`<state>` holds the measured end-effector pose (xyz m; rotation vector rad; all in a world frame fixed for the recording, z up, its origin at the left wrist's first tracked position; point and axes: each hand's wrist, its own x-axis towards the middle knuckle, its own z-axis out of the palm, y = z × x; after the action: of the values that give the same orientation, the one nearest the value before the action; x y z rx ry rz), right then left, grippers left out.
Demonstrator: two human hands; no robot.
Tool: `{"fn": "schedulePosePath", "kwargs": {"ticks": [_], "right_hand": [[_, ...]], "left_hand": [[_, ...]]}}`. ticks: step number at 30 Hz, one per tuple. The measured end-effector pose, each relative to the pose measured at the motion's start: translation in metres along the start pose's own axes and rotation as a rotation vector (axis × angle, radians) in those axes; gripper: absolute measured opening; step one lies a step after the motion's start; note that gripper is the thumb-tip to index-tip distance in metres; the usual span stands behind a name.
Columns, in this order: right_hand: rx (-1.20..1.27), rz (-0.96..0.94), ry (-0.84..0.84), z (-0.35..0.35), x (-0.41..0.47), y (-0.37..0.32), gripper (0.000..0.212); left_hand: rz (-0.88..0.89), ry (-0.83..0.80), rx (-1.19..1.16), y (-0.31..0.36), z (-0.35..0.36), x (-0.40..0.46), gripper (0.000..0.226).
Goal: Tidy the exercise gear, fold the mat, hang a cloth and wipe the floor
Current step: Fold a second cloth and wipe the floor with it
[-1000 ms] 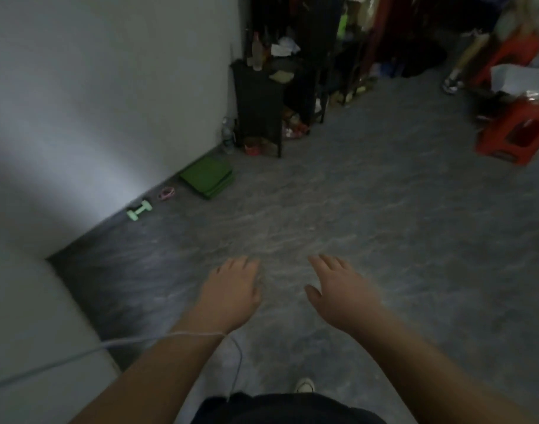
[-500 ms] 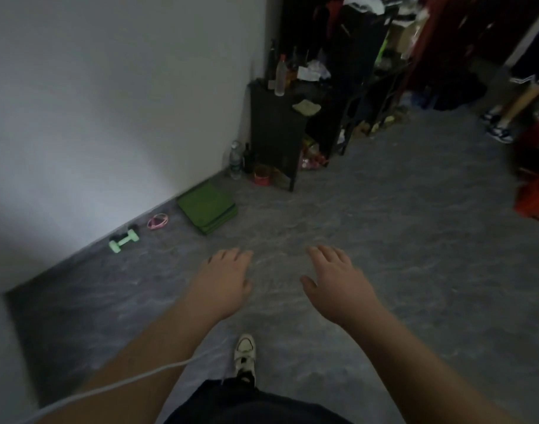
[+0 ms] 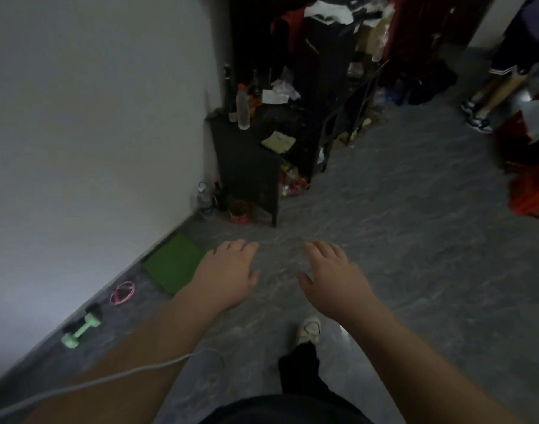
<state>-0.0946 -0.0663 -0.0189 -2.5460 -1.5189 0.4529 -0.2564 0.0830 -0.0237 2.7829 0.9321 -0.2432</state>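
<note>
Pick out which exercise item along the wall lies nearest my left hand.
The folded green mat: the left hand overlaps its corner in view, while the pink loop band and mint-green dumbbell lie farther back along the wall.

The left hand (image 3: 228, 275) covers the near right corner of the folded green mat (image 3: 171, 263). At two o'clock another person's legs (image 3: 491, 93) are cut off by the top and right edges, with the red stool (image 3: 534, 191) beneath them blurred and cropped. The shelf clutter (image 3: 292, 175) at twelve o'clock is too dark to identify.
</note>
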Motion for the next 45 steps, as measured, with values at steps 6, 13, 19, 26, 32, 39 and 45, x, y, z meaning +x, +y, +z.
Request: {"fn": "schedulePosePath", "kwargs": {"ticks": [6, 13, 19, 26, 32, 39, 45], "right_hand": [[-0.009, 0.0, -0.009, -0.027, 0.152, 0.068, 0.063], [-0.048, -0.082, -0.019, -0.089, 0.326, 0.105, 0.062], [-0.024, -0.115, -0.078, -0.099, 0.443, 0.104, 0.064], [-0.039, -0.017, -0.125, -0.082, 0.595, 0.106, 0.062], [0.015, 0.176, -0.219, -0.055, 0.728, 0.102, 0.051], [0.149, 0.377, -0.315, 0.007, 0.817, 0.129, 0.056], [0.253, 0.43, -0.291, 0.053, 0.871, 0.151, 0.067]], "left_hand": [[-0.036, -0.011, -0.021, -0.002, -0.016, 0.164, 0.062], [-0.131, 0.031, -0.057, -0.022, -0.07, 0.317, 0.06], [-0.172, -0.046, -0.072, -0.064, -0.08, 0.415, 0.06], [-0.109, -0.12, -0.131, -0.138, -0.08, 0.573, 0.061], [-0.052, -0.313, -0.148, -0.208, -0.086, 0.713, 0.054], [-0.014, -0.551, -0.267, -0.234, -0.034, 0.825, 0.04], [-0.193, -0.635, -0.434, -0.243, 0.03, 0.866, 0.039]]}}
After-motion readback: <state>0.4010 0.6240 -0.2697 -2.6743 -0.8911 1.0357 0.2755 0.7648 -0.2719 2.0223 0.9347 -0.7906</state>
